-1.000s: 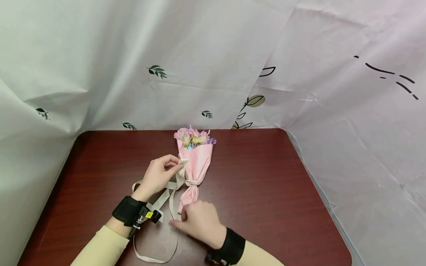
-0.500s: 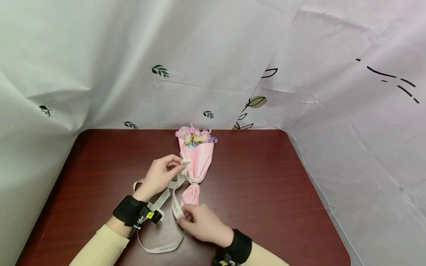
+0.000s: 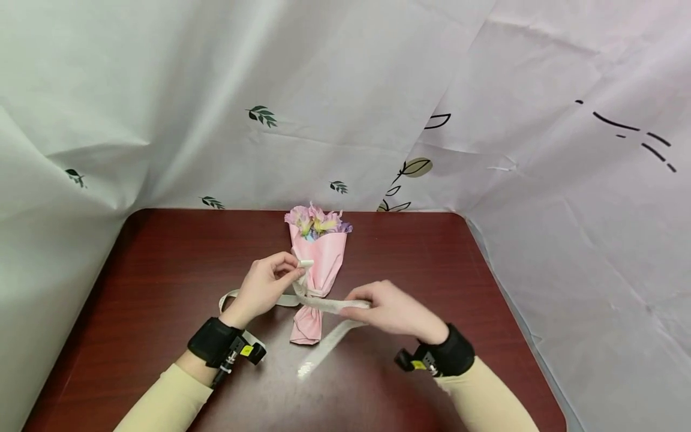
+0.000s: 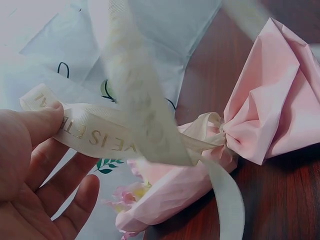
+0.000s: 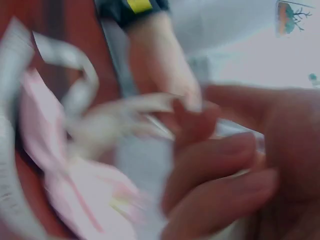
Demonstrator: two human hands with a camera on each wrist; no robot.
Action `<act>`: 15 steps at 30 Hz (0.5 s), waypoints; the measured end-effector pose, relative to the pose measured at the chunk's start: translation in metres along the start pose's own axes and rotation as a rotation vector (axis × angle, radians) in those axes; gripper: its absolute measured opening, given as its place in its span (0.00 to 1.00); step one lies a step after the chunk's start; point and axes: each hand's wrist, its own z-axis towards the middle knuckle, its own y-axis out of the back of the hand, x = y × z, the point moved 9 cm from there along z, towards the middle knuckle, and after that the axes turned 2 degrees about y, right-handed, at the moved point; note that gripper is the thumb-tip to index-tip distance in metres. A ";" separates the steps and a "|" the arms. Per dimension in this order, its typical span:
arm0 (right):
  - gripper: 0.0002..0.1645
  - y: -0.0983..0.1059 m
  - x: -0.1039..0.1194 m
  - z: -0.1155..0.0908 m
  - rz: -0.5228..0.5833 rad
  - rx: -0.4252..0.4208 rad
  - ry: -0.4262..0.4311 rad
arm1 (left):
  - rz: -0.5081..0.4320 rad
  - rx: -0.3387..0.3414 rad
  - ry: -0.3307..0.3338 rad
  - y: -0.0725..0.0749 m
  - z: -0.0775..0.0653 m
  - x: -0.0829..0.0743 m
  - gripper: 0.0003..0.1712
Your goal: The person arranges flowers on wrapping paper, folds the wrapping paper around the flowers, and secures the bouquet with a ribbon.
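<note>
A bouquet of pink and purple flowers (image 3: 318, 221) in pink wrapping paper (image 3: 327, 255) lies on the table, cinched at its waist by a cream ribbon (image 3: 324, 305). My left hand (image 3: 266, 282) pinches a folded end of the ribbon between thumb and finger, left of the wrapping. In the left wrist view gilt letters show on the ribbon (image 4: 95, 134) there. To the right of the waist, my right hand (image 3: 391, 307) pinches the other length, which stretches across the bouquet's front. Its tail hangs from that hand toward the table. The right wrist view is blurred.
The dark red-brown table (image 3: 432, 258) has rounded corners at the back. A pale curtain (image 3: 345, 108) with printed leaves rises behind it and along the sides. More ribbon loops (image 3: 229, 297) lie around the left wrist.
My right hand has picked up the loose ribbon from below the bouquet and drawn it up and to the right across the waist. My left hand has hardly moved.
</note>
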 end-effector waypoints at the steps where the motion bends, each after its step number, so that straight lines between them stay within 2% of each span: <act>1: 0.08 0.011 0.002 -0.003 -0.074 -0.004 -0.005 | 0.003 -0.001 0.001 0.000 0.000 0.000 0.03; 4: 0.05 0.041 0.009 -0.011 -0.223 -0.043 -0.019 | 0.009 -0.007 0.005 -0.001 -0.001 0.002 0.03; 9: 0.04 0.079 0.019 -0.019 -0.336 -0.194 -0.041 | 0.012 -0.005 0.016 -0.001 -0.002 0.002 0.03; 12: 0.02 0.086 0.030 -0.013 -0.391 -0.275 -0.021 | 0.004 0.001 0.013 -0.002 -0.002 0.002 0.03; 15: 0.04 0.073 0.036 0.008 -0.472 -0.295 0.011 | 0.000 -0.007 0.009 -0.002 -0.002 0.001 0.03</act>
